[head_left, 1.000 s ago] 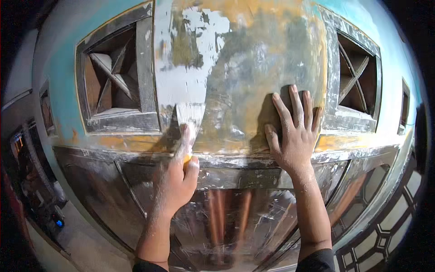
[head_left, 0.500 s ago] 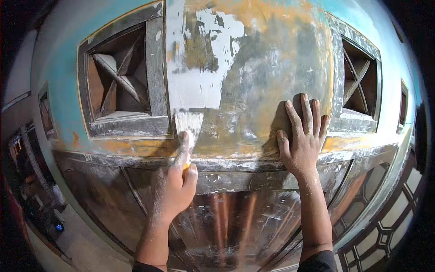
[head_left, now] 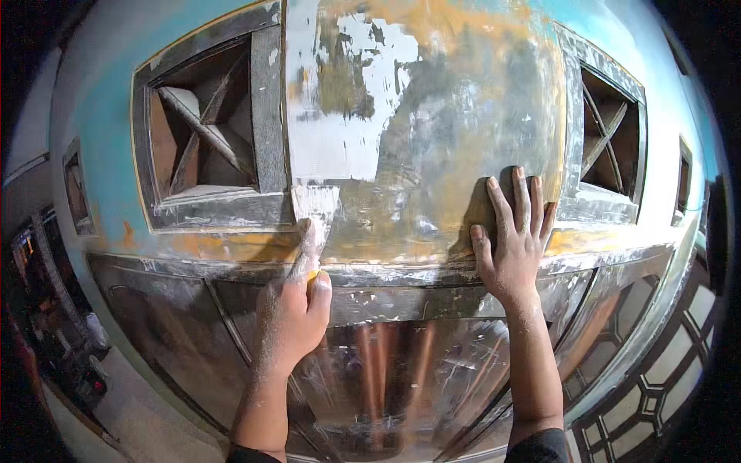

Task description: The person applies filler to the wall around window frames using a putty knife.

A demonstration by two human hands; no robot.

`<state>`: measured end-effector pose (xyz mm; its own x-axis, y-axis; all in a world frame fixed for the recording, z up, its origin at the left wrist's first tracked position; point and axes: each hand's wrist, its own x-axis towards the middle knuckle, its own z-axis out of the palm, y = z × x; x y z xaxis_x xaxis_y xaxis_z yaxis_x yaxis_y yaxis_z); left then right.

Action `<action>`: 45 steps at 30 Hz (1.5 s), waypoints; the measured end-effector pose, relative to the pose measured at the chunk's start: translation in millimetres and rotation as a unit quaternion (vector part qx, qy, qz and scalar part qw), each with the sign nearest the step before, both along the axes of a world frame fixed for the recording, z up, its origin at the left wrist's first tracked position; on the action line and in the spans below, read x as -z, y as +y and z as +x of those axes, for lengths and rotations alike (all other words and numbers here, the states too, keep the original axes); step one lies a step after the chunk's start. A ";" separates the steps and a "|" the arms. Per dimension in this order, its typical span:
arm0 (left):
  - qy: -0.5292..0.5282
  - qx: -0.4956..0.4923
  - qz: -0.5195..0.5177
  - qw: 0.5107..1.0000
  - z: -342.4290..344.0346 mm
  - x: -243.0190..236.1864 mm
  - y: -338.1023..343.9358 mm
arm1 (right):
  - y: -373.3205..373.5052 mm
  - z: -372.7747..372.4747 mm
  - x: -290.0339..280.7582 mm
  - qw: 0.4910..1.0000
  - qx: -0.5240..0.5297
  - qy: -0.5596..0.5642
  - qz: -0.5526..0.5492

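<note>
My left hand (head_left: pixel 301 305), dusted with white powder, grips a putty knife (head_left: pixel 315 207) by its handle, of which a yellow bit shows. The index finger lies along the white-smeared blade. The blade's wide edge points up and rests against the wall, beside the lower right corner of the left vent frame (head_left: pixel 220 211). Above the blade, a patch of white filler (head_left: pixel 336 150) covers part of the scraped wall (head_left: pixel 455 131), which is mottled grey and ochre. Flat on that wall at the right, my right hand (head_left: pixel 513 243) spreads its fingers and holds nothing.
A right vent frame (head_left: pixel 610 127) with crossed slats stands beyond my right hand. Below the hands runs a chipped wooden ledge (head_left: pixel 409 276) above dark, glossy panels (head_left: pixel 401 378). Blue-green paint (head_left: pixel 112 154) covers the outer wall. A patterned lattice (head_left: pixel 656 386) is at lower right.
The putty knife and my left hand have shifted slightly left and up, toward the left vent frame. My right hand stays on the wall in nearly the same place.
</note>
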<state>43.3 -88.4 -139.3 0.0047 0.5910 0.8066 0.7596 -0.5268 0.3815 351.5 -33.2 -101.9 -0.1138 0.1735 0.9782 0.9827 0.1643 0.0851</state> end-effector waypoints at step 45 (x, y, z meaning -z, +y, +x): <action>0.027 -0.081 -0.042 0.995 22.2 -35.7 -14.0 | 0.7 25.0 -31.0 1.000 -0.015 0.000 0.023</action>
<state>65.5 -102.4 -103.6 -0.0535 0.6534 0.7551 0.8523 -0.3642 0.3754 376.5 -32.4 -70.9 -0.1187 0.1241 0.9851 0.9775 0.1888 0.0940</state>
